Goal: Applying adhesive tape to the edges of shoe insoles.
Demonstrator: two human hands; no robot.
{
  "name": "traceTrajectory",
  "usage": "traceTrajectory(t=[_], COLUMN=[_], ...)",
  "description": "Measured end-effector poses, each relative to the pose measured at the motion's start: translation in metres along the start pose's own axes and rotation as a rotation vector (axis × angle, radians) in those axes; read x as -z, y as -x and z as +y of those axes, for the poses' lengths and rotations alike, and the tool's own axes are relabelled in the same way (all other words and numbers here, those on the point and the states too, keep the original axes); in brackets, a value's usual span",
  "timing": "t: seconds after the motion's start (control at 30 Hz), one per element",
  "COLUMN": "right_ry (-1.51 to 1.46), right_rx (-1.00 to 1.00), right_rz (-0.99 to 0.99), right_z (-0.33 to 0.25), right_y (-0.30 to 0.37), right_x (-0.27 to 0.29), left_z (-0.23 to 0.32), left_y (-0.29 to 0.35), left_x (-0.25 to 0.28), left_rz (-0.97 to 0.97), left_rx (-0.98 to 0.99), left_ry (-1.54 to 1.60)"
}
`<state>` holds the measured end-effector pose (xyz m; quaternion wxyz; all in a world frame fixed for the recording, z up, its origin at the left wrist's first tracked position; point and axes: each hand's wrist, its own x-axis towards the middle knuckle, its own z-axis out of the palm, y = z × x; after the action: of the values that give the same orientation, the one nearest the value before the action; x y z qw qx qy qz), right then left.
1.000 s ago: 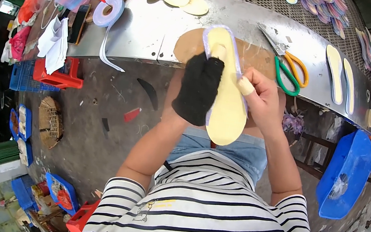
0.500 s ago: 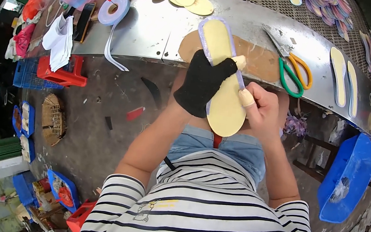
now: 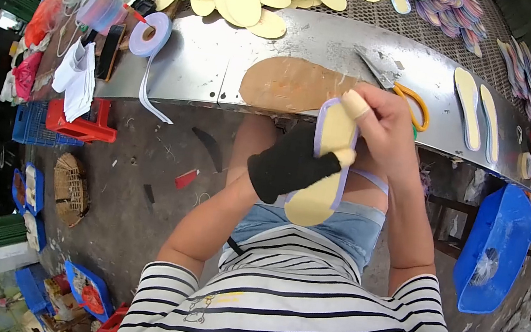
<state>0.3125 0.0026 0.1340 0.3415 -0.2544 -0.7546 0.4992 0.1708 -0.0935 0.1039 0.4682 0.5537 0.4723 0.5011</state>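
My left hand (image 3: 296, 167), in a black fingerless glove, grips a pale yellow insole (image 3: 309, 203) above my lap, its thumb lying across the face. Lavender tape lines part of the insole's rim; the lower end shows bare yellow. At the upper right edge my right hand (image 3: 388, 126) pinches with thumb and bent fingers, the thumb wearing a beige finger cot. Whether tape or just the rim is between those fingers is hidden. A loose lavender strip (image 3: 371, 180) shows over my right thigh. Behind the hands, a brown sole-shaped patch (image 3: 284, 86) lies on the metal bench (image 3: 184, 64).
Scissors (image 3: 414, 106) lie just beyond my right hand, their green handle mostly hidden. Two edged insoles (image 3: 468, 110) rest farther right. Yellow insoles (image 3: 242, 1) are heaped at the back. A tape roll (image 3: 159, 43) trails its end over the bench edge at left. A blue tub (image 3: 497, 249) stands right.
The insole has come down off the bench edge toward my lap. My right hand has moved from the insole's lower right side up to its far end. The left hand keeps its grip.
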Motion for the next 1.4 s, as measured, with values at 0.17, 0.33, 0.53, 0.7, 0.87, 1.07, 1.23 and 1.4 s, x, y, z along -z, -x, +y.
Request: traceTrajectory(t=[0.17, 0.33, 0.53, 0.7, 0.87, 1.07, 1.23, 1.4], right_ry=[0.245, -0.197, -0.402, -0.025, -0.291, -1.017, -0.543, -0.391], right_rx=[0.116, -0.258, -0.306, -0.113, -0.153, -0.322, -0.346, -0.147], right_rz=[0.075, 0.106, 0.101, 0.093, 0.052, -0.102, 0.013, 0.056], right_z=[-0.003, -0.014, -0.012, 0.000, 0.006, 0.024, 0.023, -0.007], right_y=[0.013, 0.022, 0.019, 0.025, 0.031, 0.035, 0.026, 0.002], right_x=[-0.013, -0.016, -0.027, -0.028, -0.036, -0.043, -0.036, -0.010], left_z=[0.020, 0.008, 0.016, 0.018, 0.023, 0.019, 0.027, 0.030], left_y=[-0.022, -0.027, -0.034, -0.035, -0.037, -0.028, -0.021, -0.016], left_x=[0.023, 0.020, 0.024, 0.017, 0.027, 0.025, 0.027, 0.022], left_rz=[0.128, 0.388, 0.369, 0.401, 0.425, 0.096, 0.261, 0.235], left_rx=[0.027, -0.065, -0.044, -0.080, -0.079, 0.158, 0.115, 0.082], left_ry=[0.030, -0.006, -0.044, 0.079, 0.123, 0.656, 0.542, 0.328])
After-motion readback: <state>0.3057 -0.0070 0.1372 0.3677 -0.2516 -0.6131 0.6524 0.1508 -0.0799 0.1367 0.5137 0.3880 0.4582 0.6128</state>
